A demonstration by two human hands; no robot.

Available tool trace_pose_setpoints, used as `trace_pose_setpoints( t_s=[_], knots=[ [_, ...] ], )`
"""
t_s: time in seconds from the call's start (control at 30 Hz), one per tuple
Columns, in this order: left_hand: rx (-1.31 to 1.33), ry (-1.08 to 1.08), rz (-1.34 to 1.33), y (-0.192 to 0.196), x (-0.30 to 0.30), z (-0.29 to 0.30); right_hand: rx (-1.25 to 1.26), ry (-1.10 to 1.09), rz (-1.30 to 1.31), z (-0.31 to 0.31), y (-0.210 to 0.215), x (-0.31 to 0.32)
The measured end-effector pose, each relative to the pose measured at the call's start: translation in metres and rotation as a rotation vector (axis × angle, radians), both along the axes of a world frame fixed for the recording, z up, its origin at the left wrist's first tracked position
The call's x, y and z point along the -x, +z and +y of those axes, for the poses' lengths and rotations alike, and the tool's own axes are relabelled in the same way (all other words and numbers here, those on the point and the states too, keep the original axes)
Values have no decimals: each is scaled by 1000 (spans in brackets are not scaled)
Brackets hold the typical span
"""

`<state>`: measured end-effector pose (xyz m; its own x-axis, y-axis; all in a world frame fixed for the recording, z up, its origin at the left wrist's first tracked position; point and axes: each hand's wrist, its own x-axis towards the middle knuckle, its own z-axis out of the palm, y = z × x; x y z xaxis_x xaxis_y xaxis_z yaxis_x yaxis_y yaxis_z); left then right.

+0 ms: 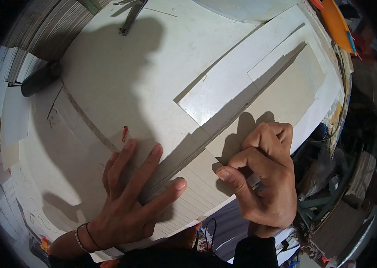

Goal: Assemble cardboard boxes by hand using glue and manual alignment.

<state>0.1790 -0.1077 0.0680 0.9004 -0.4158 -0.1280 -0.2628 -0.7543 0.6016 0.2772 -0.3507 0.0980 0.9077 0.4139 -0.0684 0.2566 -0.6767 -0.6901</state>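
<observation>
A long stack of cream paper sheets (286, 96) lies slantwise across the white tabletop. Its near end is fanned into narrow overlapping strips (197, 183). My left hand (130, 196) has its fingers spread, with the thumb resting at the fanned end and the other fingertips on the tabletop beside it. Over the right side of the stack, my right hand (266, 176) is curled closed, thumb and forefinger brought together. Whatever it holds, if anything, is hidden.
A white sheet (224, 94) lies along the stack's far side. At the back are metal scissors or a clip-like tool (128, 22) and a translucent round container (246, 6). Paper piles (34, 33) and a dark cylinder (41, 79) line the left; clutter (353, 192) fills the right.
</observation>
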Motion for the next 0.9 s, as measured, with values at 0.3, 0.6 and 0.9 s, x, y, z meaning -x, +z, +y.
trace_pose_setpoints(
  t_s=[0.3,0.6,0.9],
  knots=[
    [-73,-79,28,4,-4,-1,45,-7,-230,6,18,18],
    [-111,-82,62,5,-4,2,-22,-1,-82,14,0,21],
    [-82,-72,53,4,-4,2,95,65,41,12,9,19]
  ],
)
